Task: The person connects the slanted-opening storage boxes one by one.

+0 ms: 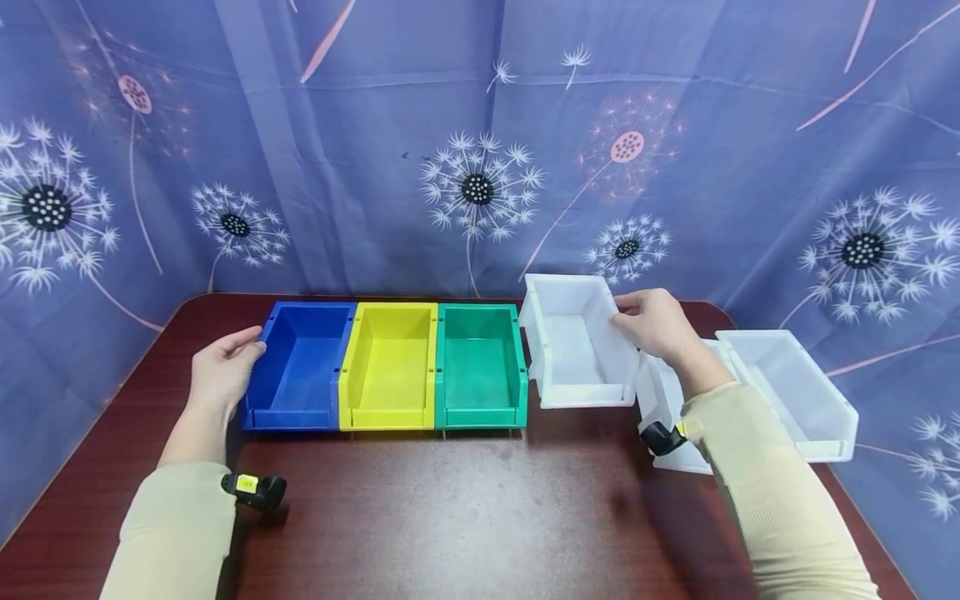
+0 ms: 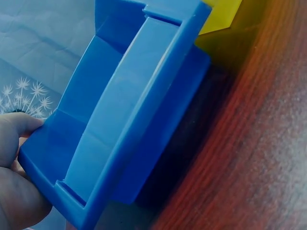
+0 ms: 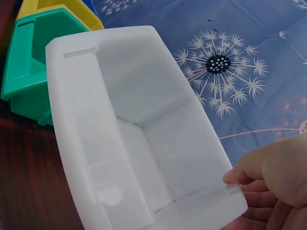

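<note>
Where the right hand (image 1: 660, 325) grips: the right wall of a white bin (image 1: 573, 346), pinched at the rim, with fingers curled on the outer side.
White bin, position: just right of the green bin (image 1: 483, 367) and slightly askew to it, low lip toward the near side; whether its base touches the table (image 1: 450, 517) cannot be told.
Green bin: right end of a coloured row, low lip near, beside the yellow bin (image 1: 393, 367).
Yellow bin: middle of the row, between green and blue.
Blue bin (image 1: 303, 367): left end of the row, directly beside the yellow.
Left hand (image 1: 221, 371): grasping the blue bin by its left wall, fingertips at the rim.
Spare bins: two more in white, to the right; one (image 1: 658, 387) partly hidden by the right forearm, the other (image 1: 795, 383) farther right.
Sleeves (image 1: 172, 533): pale yellow-green, on both arms.
Wrist devices (image 1: 258, 492): black, one at each cuff.
Table: dark red-brown, with a bright sheen near the middle.
Cloth (image 1: 360, 183): blue-violet, printed with white and pink dandelions, along the far, left and right sides.
</note>
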